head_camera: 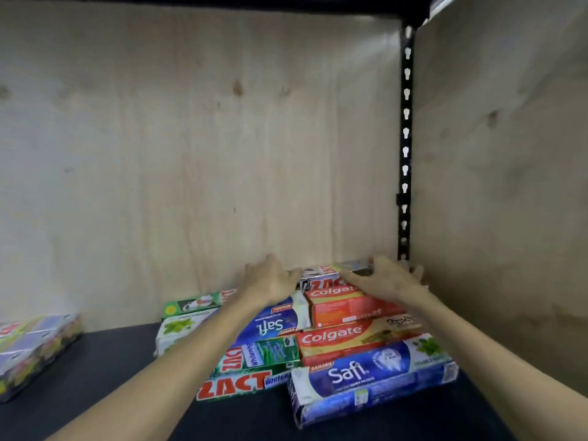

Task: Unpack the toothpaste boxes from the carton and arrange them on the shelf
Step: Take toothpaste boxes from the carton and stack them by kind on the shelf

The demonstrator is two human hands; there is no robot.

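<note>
Both hands (331, 278) grip the rearmost toothpaste box (334, 271), hiding its ends; label blurred.

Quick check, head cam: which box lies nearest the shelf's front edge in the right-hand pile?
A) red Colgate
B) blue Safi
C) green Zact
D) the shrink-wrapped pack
B: the blue Safi box lies frontmost on the dark shelf, with the Colgate box behind it and the Zact box to its left, set slightly further back.

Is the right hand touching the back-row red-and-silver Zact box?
Touching. Head view: right hand fingers curl over the red-and-silver Zact box at the back of the stack.
</note>
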